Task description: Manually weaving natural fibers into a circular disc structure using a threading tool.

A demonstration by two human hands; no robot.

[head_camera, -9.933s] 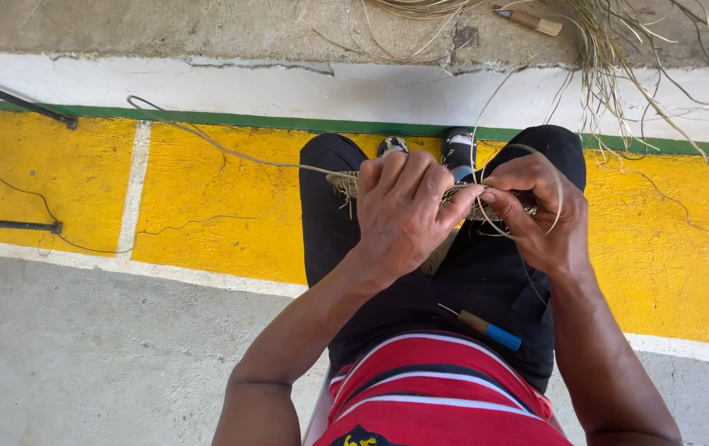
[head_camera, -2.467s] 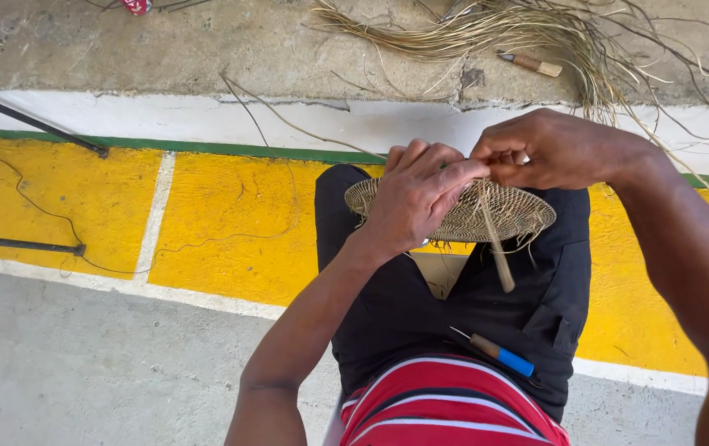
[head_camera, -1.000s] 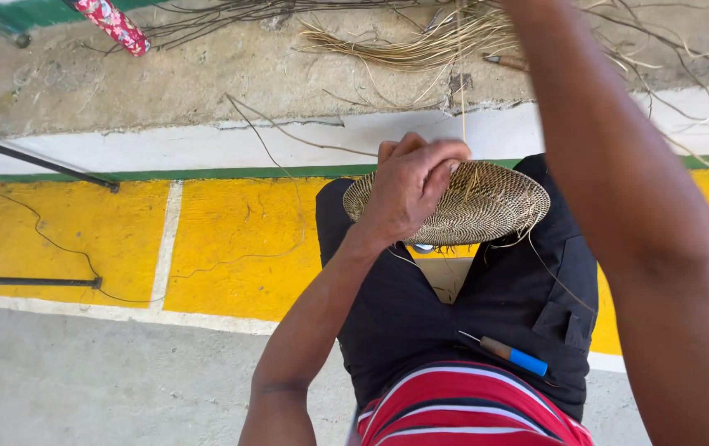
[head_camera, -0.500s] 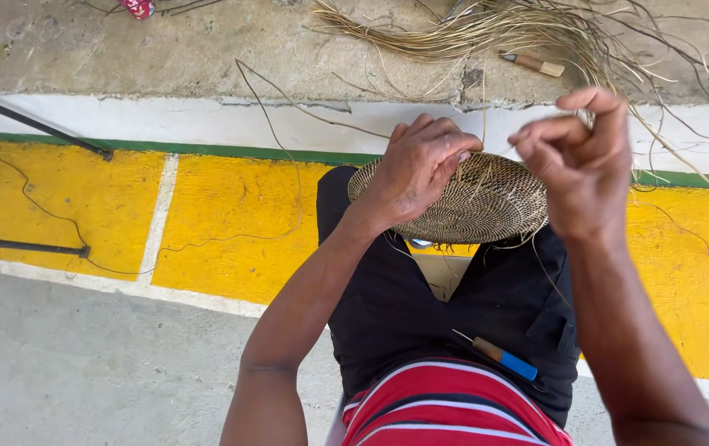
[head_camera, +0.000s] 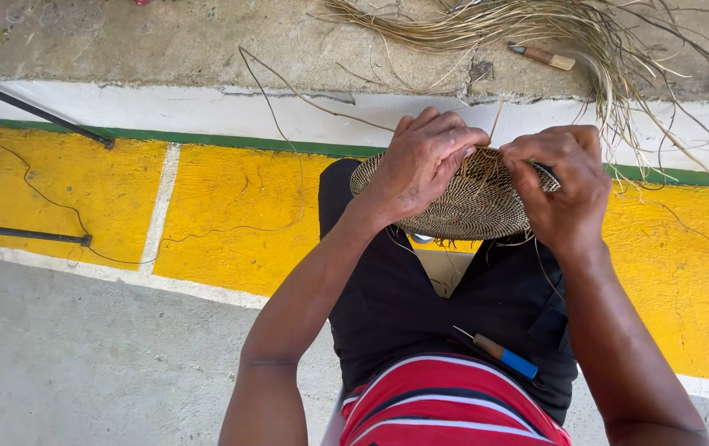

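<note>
left hand point(head_camera: 422, 161): fingers curled, pinching; right hand point(head_camera: 565, 186): fingers curled, gripping

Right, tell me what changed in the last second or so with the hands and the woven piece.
The right hand, raised high and away a second ago, came back down to the rim of the woven disc and closed on it. The left hand stayed clamped on the disc, which stayed over the knees. The blue-handled tool stayed on the lap, the fibre bundle on the ground.

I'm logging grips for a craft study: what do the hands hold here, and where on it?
Both hands grip a round woven fibre disc at its far rim: left hand on the left part, right hand on the right.
</note>
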